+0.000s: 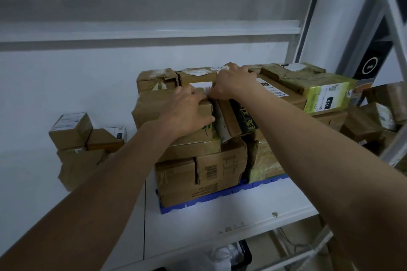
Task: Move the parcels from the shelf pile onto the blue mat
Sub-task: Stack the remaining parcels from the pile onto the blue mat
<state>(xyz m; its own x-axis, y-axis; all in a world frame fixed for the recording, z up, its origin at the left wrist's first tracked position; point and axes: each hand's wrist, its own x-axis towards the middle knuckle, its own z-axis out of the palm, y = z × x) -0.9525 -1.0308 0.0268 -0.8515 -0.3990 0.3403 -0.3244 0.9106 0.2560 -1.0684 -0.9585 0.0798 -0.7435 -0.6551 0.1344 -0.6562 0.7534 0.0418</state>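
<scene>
Parcels (204, 160) (stacked) on blue mat (231, 191)

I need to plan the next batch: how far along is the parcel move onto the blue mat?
Done: a tall stack of parcels already sits on the blue mat. In hand: the left hand and right hand press on the top parcels, apparently settling them. Left: a small pile of boxes remains on the shelf to the left, off the mat.

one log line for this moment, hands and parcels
left hand: on top brown parcel | right hand: pressing parcel behind | stack on blue mat | small pile left, untouched
</scene>
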